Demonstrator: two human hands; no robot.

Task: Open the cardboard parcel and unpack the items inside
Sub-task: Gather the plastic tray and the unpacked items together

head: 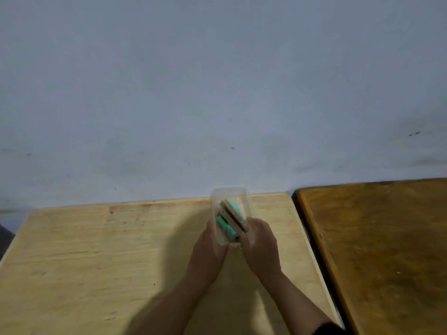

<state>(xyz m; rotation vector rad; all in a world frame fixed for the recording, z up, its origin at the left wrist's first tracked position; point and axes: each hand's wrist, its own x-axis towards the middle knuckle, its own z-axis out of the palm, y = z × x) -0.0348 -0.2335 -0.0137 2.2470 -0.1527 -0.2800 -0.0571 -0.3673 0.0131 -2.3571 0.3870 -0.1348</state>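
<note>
A clear plastic container (229,193) stands at the far edge of the light wooden table (96,250). Inside it lie a brown cardboard piece (233,217) and two mint-green items (226,228). My left hand (210,247) grips the container's near left side. My right hand (260,243) grips its near right side. Both forearms reach in from the bottom of the view. The picture is blurred, so the fingers' exact placement is unclear. No cardboard parcel is in view.
A darker brown table (375,250) stands right of the light one, with a narrow dark gap (312,238) between them. A grey-blue wall (217,93) rises directly behind both tables.
</note>
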